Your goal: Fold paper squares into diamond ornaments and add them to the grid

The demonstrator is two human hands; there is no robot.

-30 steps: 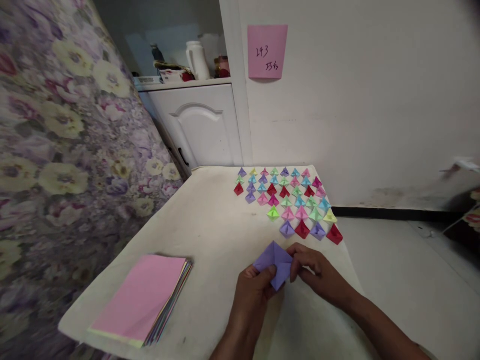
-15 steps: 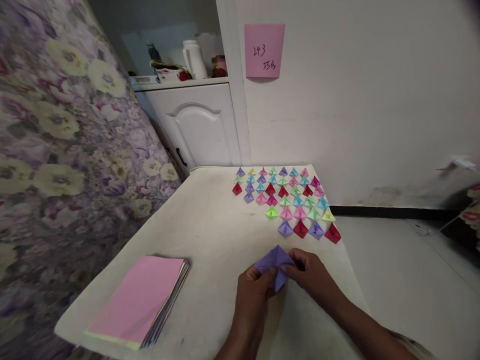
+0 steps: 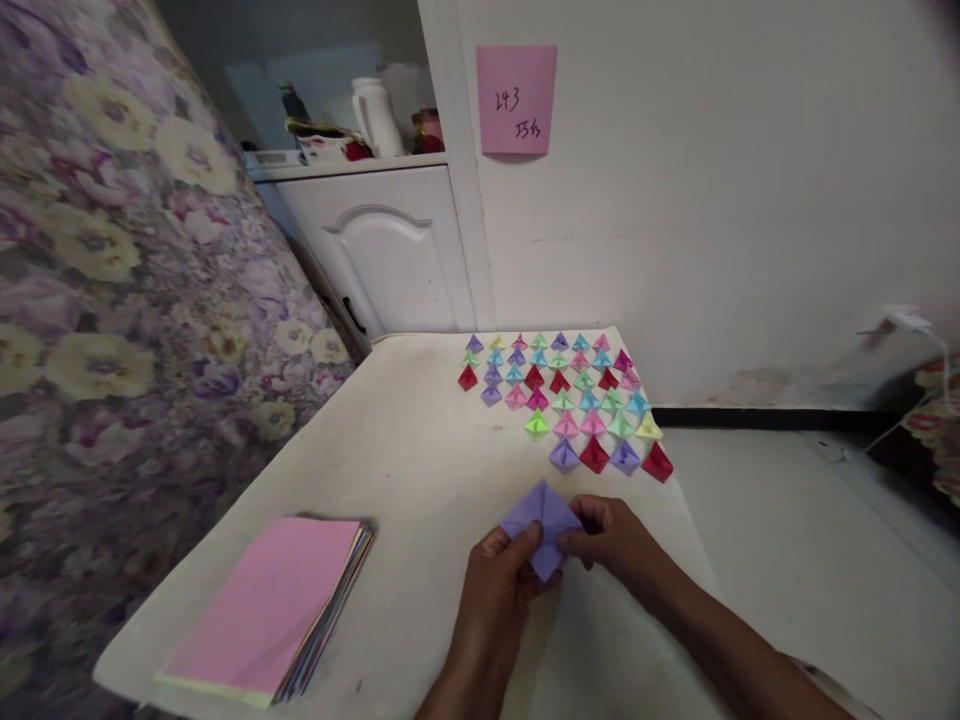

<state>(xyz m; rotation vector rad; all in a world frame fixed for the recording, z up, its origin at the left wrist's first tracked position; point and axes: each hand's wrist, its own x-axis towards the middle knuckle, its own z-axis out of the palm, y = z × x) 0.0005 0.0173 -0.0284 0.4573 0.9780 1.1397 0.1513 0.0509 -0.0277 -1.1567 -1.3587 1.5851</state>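
Note:
A piece of purple folded paper (image 3: 551, 512) is held between both hands above the near part of the table. It is diamond-shaped, with crease lines meeting near its middle. My left hand (image 3: 501, 575) grips its left side, the thumb pressed on the front and the fingers behind. My right hand (image 3: 609, 535) pinches the right corner between thumb and fingers. Beyond the hands, several small folded paper pieces (image 3: 594, 454) in red, purple, green, pink, blue and yellow stand in rows.
A stack of coloured paper (image 3: 262, 600), pink on top, lies at the left of the cream-covered table (image 3: 405, 440). A floral curtain (image 3: 165, 300) hangs on the left. Behind the table are a white cabinet (image 3: 382, 240) and a wall with a pink note (image 3: 516, 100).
The purple paper now lies flatter and more opened out, its face turned towards me. My left thumb has shifted up towards its middle. The whole view has moved slightly.

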